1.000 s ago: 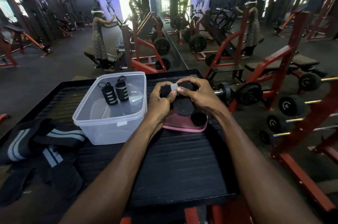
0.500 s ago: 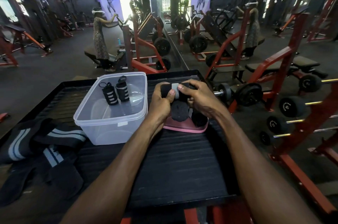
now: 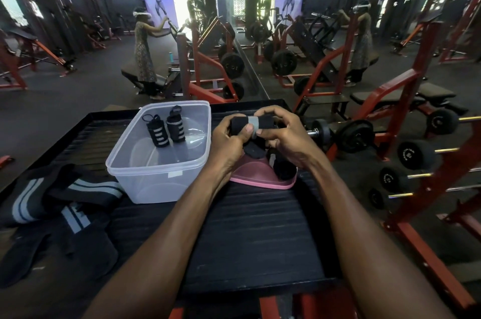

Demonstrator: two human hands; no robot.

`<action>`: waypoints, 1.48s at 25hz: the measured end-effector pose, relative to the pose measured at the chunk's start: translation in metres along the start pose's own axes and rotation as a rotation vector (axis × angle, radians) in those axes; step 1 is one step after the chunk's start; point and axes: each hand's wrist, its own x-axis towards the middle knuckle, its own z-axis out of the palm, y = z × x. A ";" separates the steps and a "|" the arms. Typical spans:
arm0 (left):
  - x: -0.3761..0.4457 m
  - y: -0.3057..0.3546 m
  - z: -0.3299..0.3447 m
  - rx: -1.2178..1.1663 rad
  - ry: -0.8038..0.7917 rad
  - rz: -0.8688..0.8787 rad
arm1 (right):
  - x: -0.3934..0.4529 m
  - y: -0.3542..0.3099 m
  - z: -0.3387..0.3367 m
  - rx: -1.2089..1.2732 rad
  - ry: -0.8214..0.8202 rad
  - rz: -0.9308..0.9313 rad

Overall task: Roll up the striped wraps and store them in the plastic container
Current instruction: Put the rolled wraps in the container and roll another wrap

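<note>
On the black desk, the open tub with two rolled wraps inside sits just left of both hands. The left hand and right hand pinch a third wrap, its roll lying crosswise, tail dangling; the left is nearer the tub.

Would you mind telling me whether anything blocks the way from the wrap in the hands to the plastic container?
Nothing visible does. The wrap is held above the table, right of the open, lidless plastic container, where two rolled wraps sit at the back.
</note>
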 end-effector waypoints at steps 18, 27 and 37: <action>-0.008 -0.003 0.000 0.164 -0.014 0.110 | 0.005 0.006 -0.003 -0.079 0.105 0.064; -0.009 -0.005 -0.003 0.235 0.001 0.174 | 0.002 0.006 -0.004 -0.117 0.118 -0.049; -0.017 0.000 0.009 0.332 0.012 0.210 | 0.000 0.006 0.000 -0.096 0.220 -0.056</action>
